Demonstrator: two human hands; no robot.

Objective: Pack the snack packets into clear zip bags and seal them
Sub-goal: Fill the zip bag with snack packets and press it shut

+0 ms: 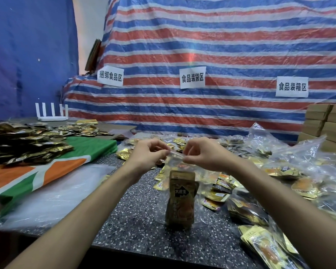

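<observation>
the left grip (147, 154) and right grip (204, 152) are pinching the top edge of a clear zip bag (177, 165), holding it upright with brown snack packets (180, 200) inside, over the speckled tabletop (134, 220).

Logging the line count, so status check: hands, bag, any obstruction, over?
Left hand and right hand pinch the zip bag at its top edge. Snack packets inside, bag hanging upright. Seal unreadable. Nothing blocks the hands.

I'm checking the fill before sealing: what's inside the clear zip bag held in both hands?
Brown snack packets stand upright inside the clear zip bag, at least two, overlapping. The front one covers the rest, so the exact count cannot be told.
</observation>
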